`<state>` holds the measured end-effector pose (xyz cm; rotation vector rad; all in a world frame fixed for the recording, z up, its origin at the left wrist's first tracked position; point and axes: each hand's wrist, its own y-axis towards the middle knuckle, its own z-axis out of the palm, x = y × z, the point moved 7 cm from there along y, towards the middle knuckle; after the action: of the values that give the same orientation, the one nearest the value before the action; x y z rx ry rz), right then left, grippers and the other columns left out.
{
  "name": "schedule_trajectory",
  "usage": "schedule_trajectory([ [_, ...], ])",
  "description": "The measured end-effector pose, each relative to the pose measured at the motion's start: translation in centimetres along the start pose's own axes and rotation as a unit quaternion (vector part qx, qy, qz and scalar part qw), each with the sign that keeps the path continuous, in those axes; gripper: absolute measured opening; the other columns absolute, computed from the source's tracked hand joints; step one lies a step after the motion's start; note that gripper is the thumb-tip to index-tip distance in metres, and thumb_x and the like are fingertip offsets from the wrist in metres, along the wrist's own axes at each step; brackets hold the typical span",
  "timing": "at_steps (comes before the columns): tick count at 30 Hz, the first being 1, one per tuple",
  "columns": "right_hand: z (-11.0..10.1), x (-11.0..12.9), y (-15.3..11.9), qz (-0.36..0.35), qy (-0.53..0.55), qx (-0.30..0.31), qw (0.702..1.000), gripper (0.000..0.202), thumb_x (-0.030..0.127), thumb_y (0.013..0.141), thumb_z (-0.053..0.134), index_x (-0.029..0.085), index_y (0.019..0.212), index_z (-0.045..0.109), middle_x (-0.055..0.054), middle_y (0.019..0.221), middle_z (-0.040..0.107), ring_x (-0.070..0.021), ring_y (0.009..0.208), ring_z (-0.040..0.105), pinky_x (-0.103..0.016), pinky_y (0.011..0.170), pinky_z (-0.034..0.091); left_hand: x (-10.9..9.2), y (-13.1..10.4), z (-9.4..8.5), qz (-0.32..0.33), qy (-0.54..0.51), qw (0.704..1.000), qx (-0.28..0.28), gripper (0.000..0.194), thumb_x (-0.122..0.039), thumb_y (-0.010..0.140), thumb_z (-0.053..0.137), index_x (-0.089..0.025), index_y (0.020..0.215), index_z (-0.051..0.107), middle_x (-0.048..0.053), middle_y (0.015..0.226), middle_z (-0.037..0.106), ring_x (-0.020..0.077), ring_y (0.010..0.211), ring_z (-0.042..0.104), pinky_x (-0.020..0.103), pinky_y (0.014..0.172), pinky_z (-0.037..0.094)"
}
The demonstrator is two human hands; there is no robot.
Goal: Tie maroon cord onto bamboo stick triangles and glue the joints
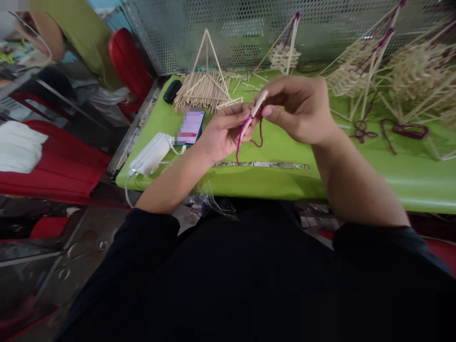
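Pale wooden sticks [260, 103], bundled together, stand tilted between my hands above the green table. My left hand [226, 130] pinches their lower part, where purple yarn [241, 137] is wrapped around them. One yarn end hangs below my left hand and another loops down to the right. My right hand [301, 110] is beside the upper end of the sticks, fingers curled in with thumb and fingertips close together; whether it grips the yarn is too small to tell.
On the green table [285, 183] are a pile of sticks [201, 92] with a triangular frame, a phone [191, 127], a white power bank [152, 153] and a black case [172, 91]. Stick structures [351, 71] with purple yarn stand right. A person [81, 38] is at upper left.
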<state>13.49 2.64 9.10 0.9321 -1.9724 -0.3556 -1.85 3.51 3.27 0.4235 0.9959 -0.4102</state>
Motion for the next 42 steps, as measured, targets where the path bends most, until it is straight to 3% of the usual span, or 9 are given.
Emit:
schedule_trajectory([
  [6,0.2,0.0,0.0,0.016,0.011,-0.041,0.999,0.054,0.082,0.106,0.072,0.029,0.108,0.077,-0.007,0.1,0.08,-0.0226,0.087,0.069,-0.043,0.082,0.065,-0.1,-0.3,0.7,-0.016,-0.03,0.999,0.013,0.032,-0.038,0.088,0.095,-0.017,0.086,0.072,-0.002,0.072,0.063,0.0015,0.052,0.055,0.014,0.046,0.045],
  [11,0.2,1.6,-0.3,-0.087,0.09,-0.131,0.983,0.053,0.082,0.096,0.085,0.03,0.091,0.078,-0.005,0.081,0.077,-0.0234,0.067,0.067,-0.043,0.065,0.06,-0.4,-1.1,1.4,-0.017,-0.054,0.998,0.009,0.024,-0.035,0.095,0.087,-0.016,0.085,0.075,-0.003,0.065,0.061,0.0017,0.049,0.054,0.012,0.045,0.046],
  [15,0.1,2.4,-0.6,-0.135,0.106,-0.16,0.972,0.05,0.076,0.096,0.087,0.028,0.088,0.075,-0.003,0.078,0.075,-0.0204,0.064,0.065,-0.038,0.059,0.055,-0.4,-1.6,2.4,-0.035,-0.066,0.995,0.072,0.033,-0.041,0.083,0.099,-0.015,0.085,0.08,0.0,0.067,0.067,0.004,0.052,0.06,0.013,0.045,0.049],
  [21,0.3,2.9,-0.8,-0.139,0.06,-0.116,0.982,0.044,0.064,0.094,0.088,0.029,0.079,0.068,-0.002,0.073,0.068,-0.0201,0.063,0.057,-0.038,0.062,0.055,-0.2,-2.3,2.9,-0.07,-0.021,0.993,0.092,0.042,-0.049,0.077,0.103,-0.015,0.082,0.079,0.0,0.066,0.067,0.004,0.052,0.062,0.013,0.046,0.049],
  [26,0.5,1.8,-0.6,-0.098,0.096,-0.114,0.984,0.047,0.068,0.09,0.086,0.029,0.075,0.064,-0.001,0.068,0.063,-0.0203,0.06,0.053,-0.04,0.061,0.051,-0.2,-2.3,2.4,-0.058,0.039,0.995,0.077,0.052,-0.061,0.076,0.103,-0.016,0.08,0.077,-0.001,0.065,0.065,0.0033,0.045,0.058,0.013,0.04,0.043],
  [30,1.0,1.7,-0.7,-0.099,0.135,-0.116,0.979,0.043,0.066,0.087,0.081,0.029,0.074,0.065,-0.001,0.068,0.061,-0.0199,0.058,0.052,-0.038,0.057,0.044,0.1,-2.3,2.3,-0.046,0.063,0.994,0.075,0.059,-0.069,0.075,0.101,-0.018,0.073,0.072,-0.001,0.064,0.064,0.0053,0.047,0.059,0.017,0.044,0.048],
  [36,1.7,2.2,-0.7,-0.1,0.195,-0.11,0.969,0.037,0.054,0.09,0.081,0.027,0.071,0.064,0.0,0.066,0.057,-0.0172,0.054,0.048,-0.036,0.055,0.042,0.6,-2.2,2.4,-0.027,0.038,0.997,0.065,0.059,-0.066,0.073,0.101,-0.018,0.068,0.068,0.002,0.067,0.067,0.0071,0.051,0.062,0.019,0.046,0.048],
  [42,1.8,1.6,-0.4,-0.104,0.235,-0.122,0.959,0.04,0.055,0.089,0.087,0.027,0.07,0.066,0.001,0.064,0.055,-0.0175,0.054,0.047,-0.035,0.052,0.037,0.5,-2.2,2.3,-0.015,0.032,0.997,0.067,0.053,-0.061,0.076,0.1,-0.017,0.07,0.072,0.001,0.068,0.067,0.0065,0.051,0.061,0.019,0.046,0.049],
])
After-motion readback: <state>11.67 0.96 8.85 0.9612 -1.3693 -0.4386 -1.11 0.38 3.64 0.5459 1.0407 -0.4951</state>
